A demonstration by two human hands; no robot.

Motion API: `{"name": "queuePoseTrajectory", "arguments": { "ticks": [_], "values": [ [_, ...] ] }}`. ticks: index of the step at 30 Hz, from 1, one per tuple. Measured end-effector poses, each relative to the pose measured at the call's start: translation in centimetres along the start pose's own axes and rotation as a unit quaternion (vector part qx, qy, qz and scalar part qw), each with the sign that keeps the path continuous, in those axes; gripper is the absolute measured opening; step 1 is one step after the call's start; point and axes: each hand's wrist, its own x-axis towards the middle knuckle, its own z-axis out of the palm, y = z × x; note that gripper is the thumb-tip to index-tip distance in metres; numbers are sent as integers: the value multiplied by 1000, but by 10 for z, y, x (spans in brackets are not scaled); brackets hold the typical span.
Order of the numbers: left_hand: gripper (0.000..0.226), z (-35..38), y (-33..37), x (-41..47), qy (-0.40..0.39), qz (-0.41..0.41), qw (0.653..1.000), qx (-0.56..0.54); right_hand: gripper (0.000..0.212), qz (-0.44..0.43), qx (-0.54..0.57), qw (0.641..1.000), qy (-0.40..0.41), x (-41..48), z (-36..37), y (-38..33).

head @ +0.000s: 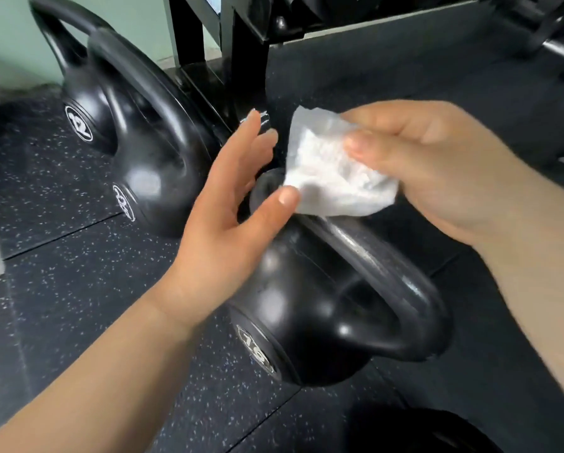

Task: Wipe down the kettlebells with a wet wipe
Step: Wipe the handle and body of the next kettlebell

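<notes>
Three black kettlebells stand on the speckled rubber floor. The nearest kettlebell, marked 16, sits low in the middle with its scuffed handle toward the right. My right hand pinches a crumpled white wet wipe just above the far end of that handle. My left hand hovers open beside the wipe, thumb tip touching its lower edge, fingers spread. Behind it stands a larger kettlebell, marked 20. A smaller kettlebell, marked 12, is at the far left.
A black metal rack rises behind the kettlebells, its legs on the floor. More dark gym equipment sits at the top right. A round black shape fills the bottom edge. A pale green wall is at the top left.
</notes>
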Motion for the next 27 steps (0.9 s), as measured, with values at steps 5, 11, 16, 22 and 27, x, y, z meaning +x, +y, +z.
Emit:
{"name": "queuePoseTrajectory", "arguments": {
  "ticks": [5, 11, 16, 22, 27],
  "values": [
    [15, -6, 18, 10, 112, -42, 991, -63, 20, 51, -4, 999, -1, 15, 26, 6],
    [20, -36, 0, -9, 300, -115, 944, -73, 21, 155, -19, 985, 77, -15, 12, 34],
    [26, 2, -10, -9, 230, -77, 970, -24, 23, 213, -40, 973, 83, -32, 12, 44],
    [15, 25, -16, -5, 83, -1, 987, 135, 34, 232, 12, 968, 96, -32, 13, 46],
    [34, 16, -27, 5, 49, 77, 963, 254, 33, 251, 176, 944, 124, -35, 15, 46]
  ]
}}
